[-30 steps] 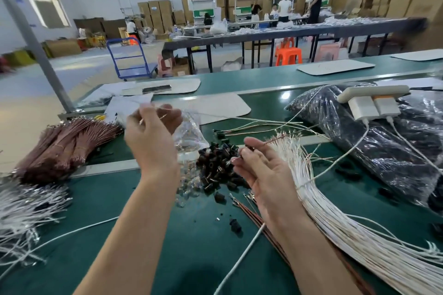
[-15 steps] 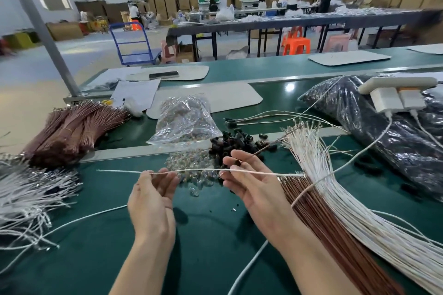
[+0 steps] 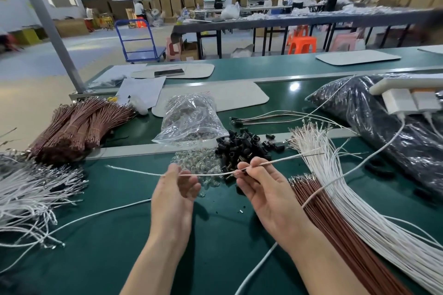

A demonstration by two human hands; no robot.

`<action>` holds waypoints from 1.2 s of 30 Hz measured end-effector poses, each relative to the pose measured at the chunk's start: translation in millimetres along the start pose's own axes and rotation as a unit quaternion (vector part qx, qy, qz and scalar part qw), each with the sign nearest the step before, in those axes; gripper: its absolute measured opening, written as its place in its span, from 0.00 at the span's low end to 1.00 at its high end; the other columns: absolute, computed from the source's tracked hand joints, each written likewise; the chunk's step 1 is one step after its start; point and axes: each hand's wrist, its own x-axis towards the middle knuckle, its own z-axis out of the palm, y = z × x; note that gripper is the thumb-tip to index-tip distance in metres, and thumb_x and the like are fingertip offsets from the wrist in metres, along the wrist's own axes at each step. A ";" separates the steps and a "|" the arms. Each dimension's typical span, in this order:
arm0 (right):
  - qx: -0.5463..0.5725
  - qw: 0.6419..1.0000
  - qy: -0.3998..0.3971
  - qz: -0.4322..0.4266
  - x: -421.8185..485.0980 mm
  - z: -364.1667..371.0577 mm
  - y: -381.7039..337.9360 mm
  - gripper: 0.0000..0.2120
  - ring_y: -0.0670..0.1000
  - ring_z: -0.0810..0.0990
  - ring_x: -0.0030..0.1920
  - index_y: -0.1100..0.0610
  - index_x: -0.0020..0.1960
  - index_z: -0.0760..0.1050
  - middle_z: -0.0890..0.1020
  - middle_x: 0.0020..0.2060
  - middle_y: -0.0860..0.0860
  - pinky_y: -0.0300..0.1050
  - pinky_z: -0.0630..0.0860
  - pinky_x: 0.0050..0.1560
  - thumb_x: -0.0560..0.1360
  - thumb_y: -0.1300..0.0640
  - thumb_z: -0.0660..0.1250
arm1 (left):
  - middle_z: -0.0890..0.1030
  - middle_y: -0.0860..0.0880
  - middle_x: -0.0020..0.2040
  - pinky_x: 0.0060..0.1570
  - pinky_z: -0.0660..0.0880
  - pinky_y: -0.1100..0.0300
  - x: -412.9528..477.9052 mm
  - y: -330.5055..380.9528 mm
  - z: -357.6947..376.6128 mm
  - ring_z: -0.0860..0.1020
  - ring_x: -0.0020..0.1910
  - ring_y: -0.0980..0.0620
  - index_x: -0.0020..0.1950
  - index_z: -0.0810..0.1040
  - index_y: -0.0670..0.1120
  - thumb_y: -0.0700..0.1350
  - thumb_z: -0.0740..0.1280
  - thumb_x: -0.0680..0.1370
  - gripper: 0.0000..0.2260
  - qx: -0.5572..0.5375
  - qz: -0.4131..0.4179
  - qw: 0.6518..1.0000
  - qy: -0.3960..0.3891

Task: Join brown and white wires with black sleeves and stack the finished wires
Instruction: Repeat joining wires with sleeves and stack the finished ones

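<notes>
Above the green table a thin white wire (image 3: 134,171) runs level between my hands. My left hand (image 3: 176,185) pinches it near the middle, and its free end sticks out to the left. My right hand (image 3: 260,181) pinches the joint, from which a second pale wire (image 3: 287,158) leads up and right. Just behind my hands lie a heap of black sleeves (image 3: 242,148) and a scatter of clear parts (image 3: 196,163). Loose white wires (image 3: 359,203) and brown wires (image 3: 335,225) fan out on the right. Several finished wires (image 3: 263,118) lie further back.
Tied brown bundles (image 3: 76,124) and a white wire pile (image 3: 26,194) fill the left side. A clear bag (image 3: 191,118) stands behind the sleeves. A black plastic bag (image 3: 395,132) with a white power strip (image 3: 407,93) on it sits at the right. People work at distant tables.
My hands came down from the bag and sleeve heap toward me. They now hold the wire stretched level, with the right end tilted up a little more than half a second ago.
</notes>
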 end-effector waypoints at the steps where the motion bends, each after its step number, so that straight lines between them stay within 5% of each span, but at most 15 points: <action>1: 0.004 1.000 0.004 0.000 0.4 -0.1 0.1 0.20 0.50 0.85 0.40 0.51 0.36 0.85 0.86 0.42 0.55 0.40 0.82 0.42 0.78 0.69 0.64 | 0.81 0.50 0.35 0.38 0.80 0.60 -2.7 -4.8 2.8 0.81 0.34 0.55 0.49 0.78 0.44 0.48 0.65 0.83 0.08 0.029 -0.007 0.999 -0.036; 7: -0.014 1.000 0.003 0.001 1.2 -1.2 4.4 0.18 0.50 0.86 0.41 0.53 0.40 0.87 0.86 0.42 0.55 0.37 0.81 0.42 0.78 0.69 0.64 | 0.86 0.43 0.46 0.42 0.80 0.62 -19.8 -22.9 9.0 0.85 0.43 0.50 0.58 0.80 0.40 0.49 0.71 0.71 0.18 0.130 0.013 0.973 -0.191; 10: -0.024 0.999 0.023 -0.016 2.4 -1.3 4.8 0.13 0.50 0.85 0.43 0.56 0.52 0.84 0.84 0.40 0.54 0.37 0.81 0.45 0.77 0.69 0.66 | 0.87 0.43 0.47 0.42 0.80 0.63 -20.0 -21.7 9.3 0.85 0.44 0.50 0.56 0.80 0.40 0.48 0.69 0.74 0.15 0.125 0.050 0.976 -0.174; 15: 0.017 0.997 0.056 -0.052 3.9 -9.8 -9.3 0.22 0.54 0.86 0.50 0.56 0.65 0.77 0.84 0.44 0.56 0.41 0.82 0.48 0.71 0.67 0.68 | 0.86 0.47 0.43 0.42 0.81 0.63 -9.9 -8.1 0.7 0.84 0.41 0.52 0.53 0.77 0.43 0.45 0.62 0.81 0.07 0.098 0.120 0.982 -0.112; 36: 0.048 0.996 0.037 -0.068 1.1 -13.2 -19.4 0.22 0.55 0.85 0.54 0.58 0.65 0.76 0.85 0.55 0.55 0.44 0.83 0.49 0.72 0.68 0.67 | 0.85 0.51 0.39 0.42 0.81 0.64 -1.8 3.7 -9.7 0.83 0.39 0.55 0.51 0.75 0.46 0.42 0.58 0.86 0.08 0.091 0.163 0.981 -0.045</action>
